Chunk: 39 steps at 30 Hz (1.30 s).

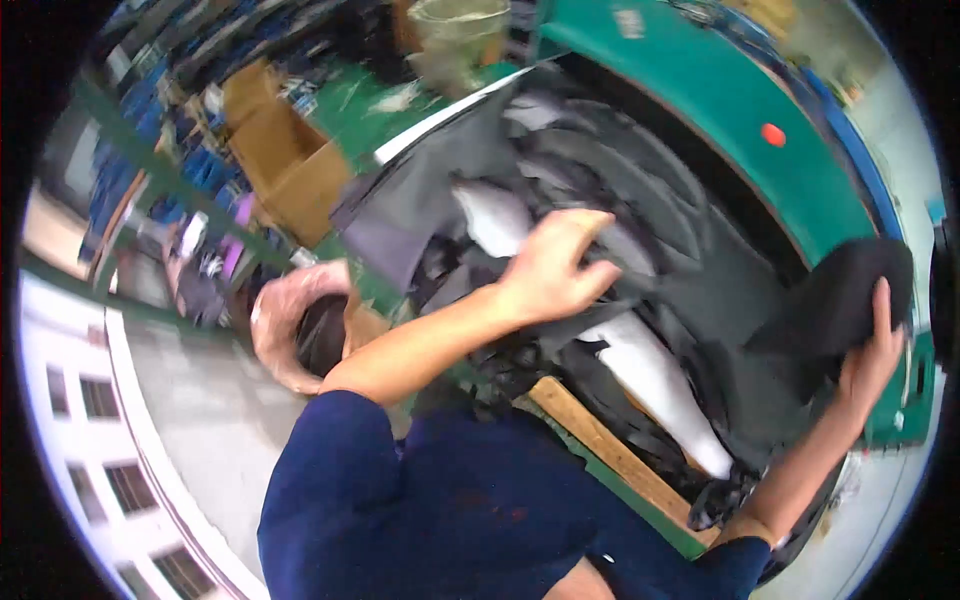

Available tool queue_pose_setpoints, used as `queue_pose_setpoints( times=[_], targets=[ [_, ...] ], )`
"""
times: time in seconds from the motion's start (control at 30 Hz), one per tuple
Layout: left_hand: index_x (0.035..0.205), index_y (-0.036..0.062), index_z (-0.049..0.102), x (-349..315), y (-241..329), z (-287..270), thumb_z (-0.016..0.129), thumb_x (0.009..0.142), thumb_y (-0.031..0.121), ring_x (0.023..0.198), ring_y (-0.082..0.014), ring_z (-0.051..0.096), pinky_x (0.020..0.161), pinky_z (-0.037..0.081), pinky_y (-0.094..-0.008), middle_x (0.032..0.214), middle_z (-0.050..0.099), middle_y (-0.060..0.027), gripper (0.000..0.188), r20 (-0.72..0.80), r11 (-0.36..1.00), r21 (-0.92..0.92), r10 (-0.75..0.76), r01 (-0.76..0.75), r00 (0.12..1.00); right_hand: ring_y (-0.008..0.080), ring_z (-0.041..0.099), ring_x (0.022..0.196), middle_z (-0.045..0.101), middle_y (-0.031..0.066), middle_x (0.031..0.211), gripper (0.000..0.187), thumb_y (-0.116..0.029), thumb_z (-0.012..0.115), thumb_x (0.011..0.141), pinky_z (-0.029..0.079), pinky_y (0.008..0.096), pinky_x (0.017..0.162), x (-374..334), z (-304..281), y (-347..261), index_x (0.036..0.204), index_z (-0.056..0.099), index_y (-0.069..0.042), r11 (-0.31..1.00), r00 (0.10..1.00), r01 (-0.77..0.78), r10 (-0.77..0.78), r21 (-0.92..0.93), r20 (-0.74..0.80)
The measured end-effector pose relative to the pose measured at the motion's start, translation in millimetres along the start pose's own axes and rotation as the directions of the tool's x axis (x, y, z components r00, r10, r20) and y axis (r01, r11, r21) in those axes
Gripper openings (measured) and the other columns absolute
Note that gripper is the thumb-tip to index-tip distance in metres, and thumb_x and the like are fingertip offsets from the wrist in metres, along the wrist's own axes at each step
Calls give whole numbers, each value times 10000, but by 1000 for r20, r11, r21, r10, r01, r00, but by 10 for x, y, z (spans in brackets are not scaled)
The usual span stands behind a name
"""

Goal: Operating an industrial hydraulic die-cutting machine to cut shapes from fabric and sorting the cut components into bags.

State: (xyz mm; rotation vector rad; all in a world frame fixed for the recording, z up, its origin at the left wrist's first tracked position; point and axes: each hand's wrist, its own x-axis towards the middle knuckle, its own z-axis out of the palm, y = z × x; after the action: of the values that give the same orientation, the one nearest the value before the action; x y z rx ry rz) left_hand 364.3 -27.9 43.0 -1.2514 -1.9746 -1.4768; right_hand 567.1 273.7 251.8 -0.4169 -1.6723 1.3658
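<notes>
My right hand (872, 365) grips a piece of black fabric (845, 292), which is bent over and raised at the right side. Reaching across the middle, my left hand (553, 268) has its thumb apart from its fingers, and nothing shows between them. Below it lies a heap of dark grey sheet material (725, 265), creased and spread over the work surface. A long white piece (655, 380) lies among the dark sheets, between my hands. Another white patch (490, 215) shows just beyond my left hand, which partly covers it.
A wooden bar (610, 450) runs along the near edge. Beyond the heap stretches a green surface (690, 85) with a red round object (772, 134). To the left are an open cardboard box (285, 160), a wrapped ring-shaped roll (278, 325) and a green rail (150, 160).
</notes>
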Motion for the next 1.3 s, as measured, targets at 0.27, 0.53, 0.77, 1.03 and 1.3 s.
queue_pose_setpoints(
  times=[0.27,0.53,0.77,1.03,1.3],
  targets=[
    [1381,-24,386,-861,482,-964,815,673,312,1315,-434,381,1080,316,-526,1418,382,-267,894,-363,973,221,20,66,932,292,486,1269,445,220,1407,449,-186,446,1008,406,438,1068,-1105,2227,-30,1414,367,-13,871,714,-229,-153,435,683],
    [1281,-43,458,-2812,-227,-2401,780,681,95,1180,-395,508,999,422,-432,1272,514,-237,695,-630,587,380,-402,715,665,183,590,1057,614,79,1174,358,-14,602,895,461,337,938,-2963,4513,411,1246,540,12,897,335,-384,-86,219,938],
    [1142,16,572,-4571,-161,-2724,681,779,149,1010,-390,583,868,483,-459,1053,622,-209,402,-325,122,216,-927,969,189,129,606,933,650,42,1050,256,-81,691,876,492,293,847,-4380,5693,1577,1111,622,-7,933,212,-361,76,6,974],
    [1153,4,570,-4524,-258,-3093,678,795,174,1042,-382,581,898,478,-443,1095,620,-213,410,-287,78,179,-949,981,128,473,424,1254,434,324,1342,693,-113,692,790,368,459,1063,-5716,5315,2787,1373,354,47,964,-87,265,24,-1,996],
    [1155,-8,572,-4169,-819,-3299,663,789,71,952,-383,628,831,511,-426,1016,634,-224,385,-496,277,99,-819,956,289,376,576,1126,589,229,1208,454,-95,678,820,475,416,952,-4928,5202,1752,1236,534,17,999,-317,36,-9,22,948]
  ],
)
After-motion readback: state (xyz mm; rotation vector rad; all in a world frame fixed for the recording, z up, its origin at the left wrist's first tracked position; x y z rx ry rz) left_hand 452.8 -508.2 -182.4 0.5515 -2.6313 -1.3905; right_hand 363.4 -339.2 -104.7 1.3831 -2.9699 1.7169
